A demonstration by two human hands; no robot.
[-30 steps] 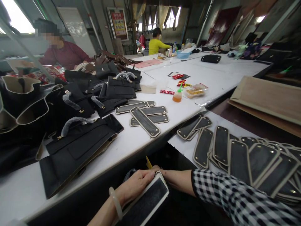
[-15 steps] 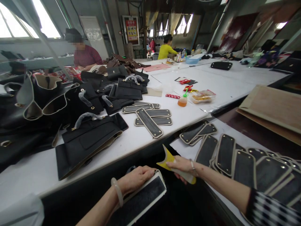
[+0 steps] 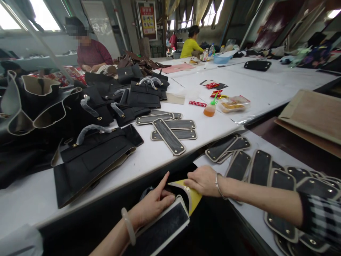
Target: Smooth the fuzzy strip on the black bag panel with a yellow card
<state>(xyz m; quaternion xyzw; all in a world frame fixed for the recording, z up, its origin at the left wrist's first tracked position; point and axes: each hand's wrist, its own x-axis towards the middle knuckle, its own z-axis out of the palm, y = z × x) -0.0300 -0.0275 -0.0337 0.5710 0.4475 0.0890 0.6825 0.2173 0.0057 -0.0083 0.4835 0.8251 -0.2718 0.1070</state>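
Observation:
My left hand point(image 3: 151, 208) rests on the near black bag point(image 3: 162, 227), thumb pressed along its pale edge and index finger stretched forward. The bag's flat black panel with a light border faces up; its lower part is lost in shadow. A yellow curved sheet point(image 3: 195, 201), paler on one face, is pinched in my right hand point(image 3: 204, 181). The sheet is at the bag's far right end, close to my left fingertips; whether it touches the bag I cannot tell. Beyond my hands, several black strips with pale borders and metal studs point(image 3: 170, 137) lie on the white table point(image 3: 144, 174).
More studded panels point(image 3: 259, 170) are piled on the right, partly under my right forearm. Black bags point(image 3: 93, 156) crowd the left. A squeeze bottle point(image 3: 210, 109), a food tray point(image 3: 234, 104) and a cardboard piece point(image 3: 314, 113) lie farther off. Two people sit beyond the table.
My right hand has brought the yellow sheet leftward to the bag's end and turned it. My left index finger has lifted and stretched forward. The view has shifted slightly.

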